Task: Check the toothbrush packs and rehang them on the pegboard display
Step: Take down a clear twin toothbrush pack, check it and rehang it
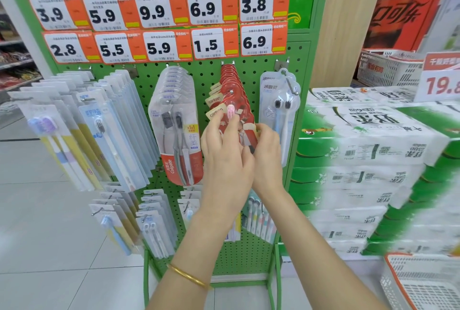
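Note:
A green pegboard display (pixel 211 78) carries hanging toothbrush packs. A row of red toothbrush packs (pixel 232 88) labelled "canban" hangs on a middle peg. My left hand (pixel 224 150) pinches the front red pack from the left, thumb and fingers on its lower part by the pink brush head. My right hand (pixel 266 153) grips the same pack's right edge. Left of them hang red-and-clear Colgate packs (pixel 174 120). To the right a single clear blue pack (pixel 280 108) hangs on its hook.
Rows of clear packs (pixel 99 123) hang at the left, smaller packs (pixel 154 222) lower down. Orange price tags (pixel 159 46) line the top. Stacked tissue bales (pixel 368 165) stand close on the right, with a white basket (pixel 423 282) at the lower right. Tiled floor lies at the left.

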Demonstrator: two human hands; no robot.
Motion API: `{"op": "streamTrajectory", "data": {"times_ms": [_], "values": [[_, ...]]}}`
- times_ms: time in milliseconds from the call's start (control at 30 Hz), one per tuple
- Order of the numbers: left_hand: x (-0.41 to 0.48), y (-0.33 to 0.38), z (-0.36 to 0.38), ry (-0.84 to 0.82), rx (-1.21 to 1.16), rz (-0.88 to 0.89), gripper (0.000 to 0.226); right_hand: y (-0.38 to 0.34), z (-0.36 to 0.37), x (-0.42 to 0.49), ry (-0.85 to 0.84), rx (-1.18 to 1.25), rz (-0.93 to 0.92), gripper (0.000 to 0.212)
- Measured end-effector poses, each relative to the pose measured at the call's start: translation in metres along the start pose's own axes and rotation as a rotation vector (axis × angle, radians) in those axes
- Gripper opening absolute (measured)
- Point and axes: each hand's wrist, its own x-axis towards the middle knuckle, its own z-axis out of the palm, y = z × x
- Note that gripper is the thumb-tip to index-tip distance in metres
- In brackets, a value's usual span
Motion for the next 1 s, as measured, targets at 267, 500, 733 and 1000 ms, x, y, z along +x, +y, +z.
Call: {"op": "streamTrajectory", "data": {"times_ms": [267,500,733,1000], "values": [[-0.008,0.008,0.006,0.041,-0.055,-0.016,0.049,0.006,-0.015,-0.007,0.028,-0.041,-0.018,0.055],[-0.014,0.021,0.016,0.051,-0.112,-0.024,0.044,0.019,-0.030,-0.011,0.063,-0.031,0.007,0.054],[-0.012,0.036,0.028,-0.009,-0.210,-0.034,0.045,0.024,-0.053,-0.004,0.091,-0.018,0.036,0.043],[0.011,0.035,0.036,-0.108,-0.330,-0.002,0.043,0.009,-0.067,0.017,0.180,0.014,0.070,0.036]]}}
